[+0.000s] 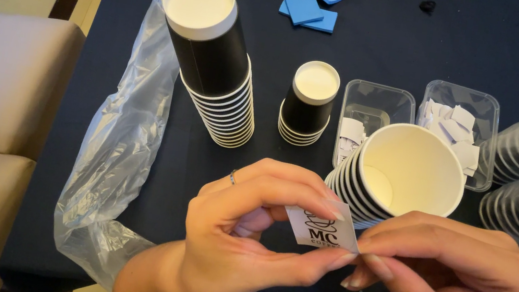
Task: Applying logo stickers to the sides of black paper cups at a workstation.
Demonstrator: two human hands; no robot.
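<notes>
White sticker pinched by left hand and right hand below upright cup stack; could crease or self-stick if fingers slip.

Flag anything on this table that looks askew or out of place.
The tall stack of upturned cups leans left, its upper cups out of line with those below. A crumpled plastic sleeve trails off the table's left edge. Nothing looks spilled or damaged.
</notes>
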